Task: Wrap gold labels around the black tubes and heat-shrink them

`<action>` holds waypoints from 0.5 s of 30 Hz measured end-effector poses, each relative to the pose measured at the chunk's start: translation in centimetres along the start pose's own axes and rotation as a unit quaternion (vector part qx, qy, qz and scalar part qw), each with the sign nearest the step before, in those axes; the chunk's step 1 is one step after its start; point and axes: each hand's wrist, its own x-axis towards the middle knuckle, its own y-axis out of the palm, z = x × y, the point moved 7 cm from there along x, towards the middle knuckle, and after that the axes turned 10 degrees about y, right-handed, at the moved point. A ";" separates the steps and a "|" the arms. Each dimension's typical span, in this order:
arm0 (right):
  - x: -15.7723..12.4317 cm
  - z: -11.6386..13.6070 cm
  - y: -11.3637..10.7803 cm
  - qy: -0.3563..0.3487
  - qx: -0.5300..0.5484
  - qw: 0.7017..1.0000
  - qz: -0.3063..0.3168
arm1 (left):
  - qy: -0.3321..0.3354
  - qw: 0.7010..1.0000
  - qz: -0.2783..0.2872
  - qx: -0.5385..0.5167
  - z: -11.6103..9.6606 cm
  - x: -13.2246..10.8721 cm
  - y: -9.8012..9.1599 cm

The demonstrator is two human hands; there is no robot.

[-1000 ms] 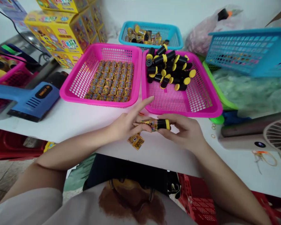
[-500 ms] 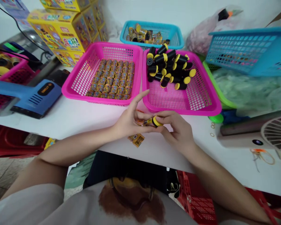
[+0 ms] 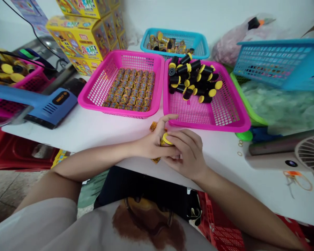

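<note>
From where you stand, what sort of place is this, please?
Probably a small packing workbench: a pink basket of printed canisters, a second pink basket of black-and-yellow capsules, and stacked yellow printed cartons.

A small cylinder (image 3: 166, 140) with a yellow-rimmed end, mostly hidden by fingers, is held between a person's left hand (image 3: 153, 142) and right hand (image 3: 184, 153), just in front of a pink mesh basket (image 3: 211, 127). A scrap of gold printed wrapper (image 3: 153, 126) lies near the basket's front corner, partly under the left hand.
</note>
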 end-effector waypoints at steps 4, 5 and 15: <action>-0.1 0.2 -0.2 -0.002 0.004 1.000 0.014 | -0.016 1.000 0.004 -0.017 -0.1 -0.3 -0.1; 0.0 0.2 -0.3 -0.001 0.005 1.000 0.017 | -0.018 1.000 0.008 -0.019 -0.1 -0.4 -0.1; 0.0 -0.2 -0.3 -0.012 0.008 0.999 0.052 | -0.010 0.999 0.007 0.042 -0.1 -0.3 -0.5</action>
